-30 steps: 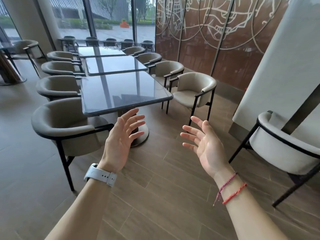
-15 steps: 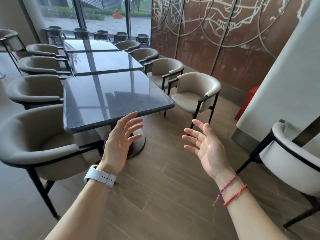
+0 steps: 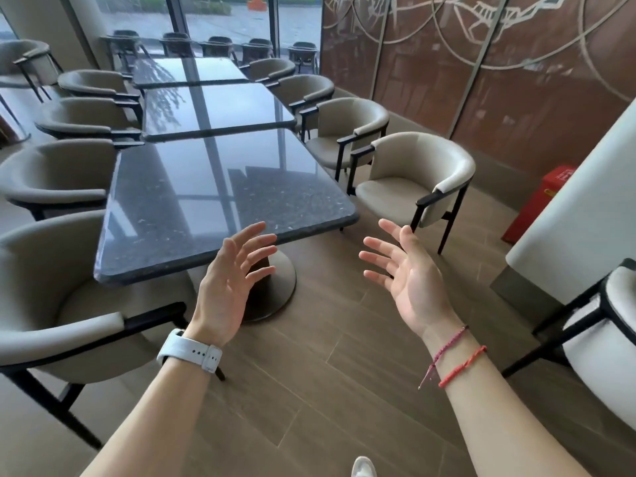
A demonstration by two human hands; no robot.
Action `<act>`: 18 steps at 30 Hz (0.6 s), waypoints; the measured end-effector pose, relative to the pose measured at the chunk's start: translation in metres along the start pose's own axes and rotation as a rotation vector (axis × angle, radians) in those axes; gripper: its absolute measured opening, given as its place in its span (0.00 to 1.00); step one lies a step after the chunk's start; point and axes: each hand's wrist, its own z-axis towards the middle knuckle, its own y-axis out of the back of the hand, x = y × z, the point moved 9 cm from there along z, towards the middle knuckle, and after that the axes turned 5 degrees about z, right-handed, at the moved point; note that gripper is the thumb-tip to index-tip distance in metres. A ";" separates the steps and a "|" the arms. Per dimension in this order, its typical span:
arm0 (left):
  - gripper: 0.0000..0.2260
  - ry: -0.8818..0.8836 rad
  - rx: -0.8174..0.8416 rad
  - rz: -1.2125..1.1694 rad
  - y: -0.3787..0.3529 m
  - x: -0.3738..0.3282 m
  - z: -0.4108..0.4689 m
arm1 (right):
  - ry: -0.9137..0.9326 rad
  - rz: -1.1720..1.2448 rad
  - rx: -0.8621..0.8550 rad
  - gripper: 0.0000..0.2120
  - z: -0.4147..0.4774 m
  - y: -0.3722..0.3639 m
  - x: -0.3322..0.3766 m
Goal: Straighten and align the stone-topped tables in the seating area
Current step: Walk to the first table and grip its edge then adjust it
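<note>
The nearest dark speckled stone-topped table point(image 3: 220, 201) sits dead centre on a round bronze pedestal base point(image 3: 278, 290). It looks a bit skewed next to the second glossy stone table point(image 3: 216, 108) right behind it, and a third one point(image 3: 186, 70) is further back by the window. Both hands are up near the closest edge with fingers spread, palms facing each other and nothing in them. The left hand point(image 3: 227, 280), with a white watch strap point(image 3: 192, 352), overlaps the edge. The right hand point(image 3: 409, 273), with red cord bracelets point(image 3: 457, 359), is over the wood-look floor point(image 3: 327, 390). Beige tub chairs with black frames point(image 3: 413, 177) line both sides. There's a red box point(image 3: 540, 201) by the rust-brown wall.
</note>
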 end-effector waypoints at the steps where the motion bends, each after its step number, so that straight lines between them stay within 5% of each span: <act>1: 0.41 0.000 -0.021 0.000 -0.006 0.005 0.013 | -0.009 -0.004 0.014 0.27 0.017 0.007 0.000; 18: 0.39 0.050 -0.296 0.040 -0.037 0.050 0.157 | -0.191 -0.081 0.179 0.26 0.219 0.050 -0.012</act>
